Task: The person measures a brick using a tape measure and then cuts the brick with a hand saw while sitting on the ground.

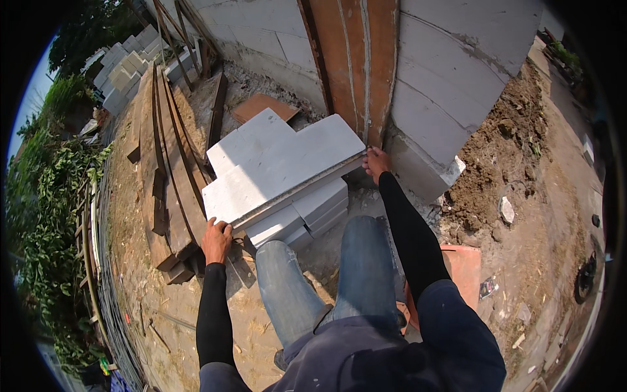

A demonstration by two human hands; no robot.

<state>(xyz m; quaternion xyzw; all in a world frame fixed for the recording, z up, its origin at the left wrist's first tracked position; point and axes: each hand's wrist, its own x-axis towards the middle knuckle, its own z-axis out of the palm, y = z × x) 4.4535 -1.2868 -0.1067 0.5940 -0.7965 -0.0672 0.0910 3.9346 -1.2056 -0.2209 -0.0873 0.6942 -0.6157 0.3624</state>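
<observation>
A white building block layer (281,163) with a stepped outline lies on a low stack of white blocks (320,206) in front of my knees. A thin, rough grey line runs along its near edge; I cannot make out what it is. At the near left corner my left hand (216,242) has its fingers bent over the edge. My right hand (376,162) is closed at the right end of the same edge, thumb and fingers pinched together. Black sleeves cover both forearms. Sunlight falls across the left part of the top face; shadow covers the rest.
Long wooden beams (171,196) lie to the left, beside green plants (55,261). A white block wall (450,72) and a brown post (359,59) stand ahead. An orange-red tub (462,269) sits by my right arm, near a dirt heap (499,157). More white blocks (127,68) are piled far left.
</observation>
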